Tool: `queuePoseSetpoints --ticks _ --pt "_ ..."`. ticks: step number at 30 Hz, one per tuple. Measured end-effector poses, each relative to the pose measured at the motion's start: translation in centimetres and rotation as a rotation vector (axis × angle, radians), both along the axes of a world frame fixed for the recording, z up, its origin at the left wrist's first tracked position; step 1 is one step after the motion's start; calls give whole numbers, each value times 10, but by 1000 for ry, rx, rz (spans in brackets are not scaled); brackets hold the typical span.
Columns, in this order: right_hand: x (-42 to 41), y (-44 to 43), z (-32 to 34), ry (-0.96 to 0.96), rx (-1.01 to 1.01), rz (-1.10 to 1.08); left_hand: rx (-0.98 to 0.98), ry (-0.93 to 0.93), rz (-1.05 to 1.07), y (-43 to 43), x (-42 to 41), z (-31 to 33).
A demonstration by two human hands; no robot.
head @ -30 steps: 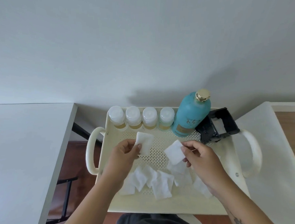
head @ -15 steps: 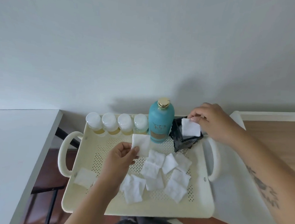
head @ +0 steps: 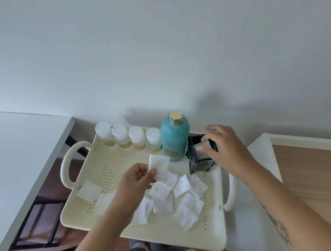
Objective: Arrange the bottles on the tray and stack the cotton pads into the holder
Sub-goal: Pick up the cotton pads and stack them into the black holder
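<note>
My right hand [head: 229, 151] is at the mouth of the black holder [head: 201, 155], right of centre in the frame, fingers pressing a white pad [head: 204, 146] down into the open top. I can't tell whether they still pinch it or only push. My left hand [head: 133, 182] grips the next cotton pad [head: 159, 168] by its lower corner, held up over the middle of the tray [head: 94, 179].

To do this well, I'd lay each pad flat and square to the walls so the stack doesn't jam. The holder looks light and stands near the tray's right rim — I'd press straight down, not sideways, or it may tip.

The rest of the loose pads [head: 176, 198] lie scattered and overlapping across the perforated floor, lower centre, with one stray pad [head: 87, 191] near the left handle. The four small bottles [head: 128, 137] stand in a row along the back edge, the teal bottle [head: 174, 139] just beside the holder.

The tray bridges a gap between two white worktops — the left worktop [head: 17, 156] and the right worktop [head: 255, 214] — with dark floor below. A plain pale wall fills the upper frame.
</note>
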State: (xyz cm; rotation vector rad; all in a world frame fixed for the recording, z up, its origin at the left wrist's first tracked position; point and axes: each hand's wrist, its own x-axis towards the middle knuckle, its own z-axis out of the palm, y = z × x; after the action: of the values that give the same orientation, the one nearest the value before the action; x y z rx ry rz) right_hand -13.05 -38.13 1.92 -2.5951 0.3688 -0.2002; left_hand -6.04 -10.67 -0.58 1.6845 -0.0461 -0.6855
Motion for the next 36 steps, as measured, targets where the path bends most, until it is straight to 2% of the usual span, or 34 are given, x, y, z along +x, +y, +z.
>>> queuePoseSetpoints --ticks 3,8,14,19,21,26,31,33,36 --pt "-13 2 -5 151 27 99 7 5 7 -2 -4 -1" --pt "-12 9 -17 103 -105 -7 0 11 -1 -11 -10 -1" --pt "-8 23 -21 112 -369 -43 -11 2 -26 -21 -11 2" --pt "-4 29 -19 204 -383 -70 -27 0 -40 -26 -13 3" --pt "-8 30 -14 193 -335 -83 -39 4 -54 -29 -12 5" --pt "-26 52 10 -146 -9 -196 -84 36 -102 -40 -8 12" --pt "-24 65 26 -119 526 -147 -99 49 -187 -48 -8 15" --pt "-20 60 28 -153 553 -198 -77 22 -170 -47 -5 13" --pt "-9 38 26 -178 431 -314 47 -81 -107 -36 5 6"
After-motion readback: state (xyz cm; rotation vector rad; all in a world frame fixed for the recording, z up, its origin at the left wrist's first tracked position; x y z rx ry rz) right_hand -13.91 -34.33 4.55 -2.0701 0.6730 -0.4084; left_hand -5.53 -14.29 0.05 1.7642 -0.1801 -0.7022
